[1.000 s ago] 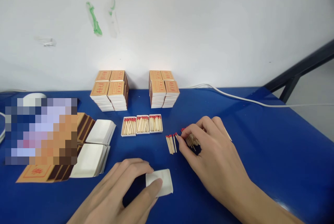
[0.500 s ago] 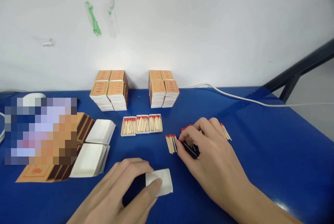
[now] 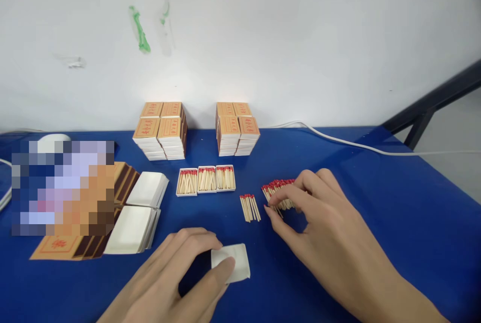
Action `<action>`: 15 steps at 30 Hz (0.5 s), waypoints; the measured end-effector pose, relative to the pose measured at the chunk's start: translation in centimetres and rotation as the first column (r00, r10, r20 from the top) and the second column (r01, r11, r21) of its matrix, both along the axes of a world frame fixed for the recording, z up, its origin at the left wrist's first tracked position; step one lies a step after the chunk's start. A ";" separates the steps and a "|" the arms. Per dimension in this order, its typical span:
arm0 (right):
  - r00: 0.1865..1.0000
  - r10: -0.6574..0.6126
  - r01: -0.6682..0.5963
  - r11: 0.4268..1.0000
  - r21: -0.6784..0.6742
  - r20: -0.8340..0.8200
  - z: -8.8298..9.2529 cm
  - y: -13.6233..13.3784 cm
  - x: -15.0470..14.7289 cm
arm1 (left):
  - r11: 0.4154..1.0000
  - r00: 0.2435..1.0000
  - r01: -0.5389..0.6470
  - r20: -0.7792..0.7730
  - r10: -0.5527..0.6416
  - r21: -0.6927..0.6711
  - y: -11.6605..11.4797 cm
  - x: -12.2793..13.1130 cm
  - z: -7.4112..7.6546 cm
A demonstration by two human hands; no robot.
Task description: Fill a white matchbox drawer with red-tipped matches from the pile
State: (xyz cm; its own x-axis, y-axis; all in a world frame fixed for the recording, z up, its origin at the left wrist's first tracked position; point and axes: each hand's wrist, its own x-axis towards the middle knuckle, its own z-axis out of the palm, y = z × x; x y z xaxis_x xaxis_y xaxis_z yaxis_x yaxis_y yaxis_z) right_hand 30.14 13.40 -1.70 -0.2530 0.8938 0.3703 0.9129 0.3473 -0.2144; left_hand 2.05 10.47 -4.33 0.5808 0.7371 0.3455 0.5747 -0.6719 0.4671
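Observation:
My left hand (image 3: 176,268) is closed on a small white matchbox tray (image 3: 241,262), its thumb across the near side and a fingertip at the far left corner. My right hand (image 3: 323,220) is curled over a pile of red-tipped matches (image 3: 276,186), partly hiding it. Its thumb and index tips are slightly apart, with no match visible between them. Left of those fingertips, a short row of loose matches (image 3: 249,207) lies side by side on the blue table (image 3: 394,202). Beyond the row, three open matchbox trays (image 3: 206,179) filled with matches stand side by side.
Two blocks of stacked matchboxes (image 3: 169,130) (image 3: 237,127) stand near the wall. On the left are white trays (image 3: 130,227), overlapping orange-brown matchbox sleeves (image 3: 56,248) and a blurred patch. A white cable (image 3: 338,141) runs along the back right.
My right hand has moved right, away from the short match row and toward the pile, uncovering the row's right end. My left hand still holds the tray in the same place.

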 end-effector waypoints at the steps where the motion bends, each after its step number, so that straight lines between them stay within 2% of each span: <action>1: 1.000 0.000 0.000 1.000 -0.010 0.014 -0.1 0.0 0.0 | 1.000 1.000 0.003 -0.004 -0.003 0.001 0.0 0.0 0.0; 7: 0.999 -0.022 0.023 0.999 -0.038 0.027 -0.7 0.0 -0.4 | 0.997 0.997 0.061 -0.050 -0.059 0.039 0.4 -0.2 -0.1; 15: 0.996 -0.092 0.092 0.994 0.059 -0.004 -1.2 1.1 -1.3 | 0.999 0.998 0.041 -0.050 -0.040 0.016 0.2 -0.2 -0.1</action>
State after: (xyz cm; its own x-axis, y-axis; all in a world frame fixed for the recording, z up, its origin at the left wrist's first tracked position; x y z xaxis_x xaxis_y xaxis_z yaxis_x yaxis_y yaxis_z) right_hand 28.85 14.55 -2.95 -0.1702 0.8898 0.4235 0.9412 0.2741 -0.1976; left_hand 1.89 10.67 -4.43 0.6271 0.7067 0.3276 0.5692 -0.7028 0.4267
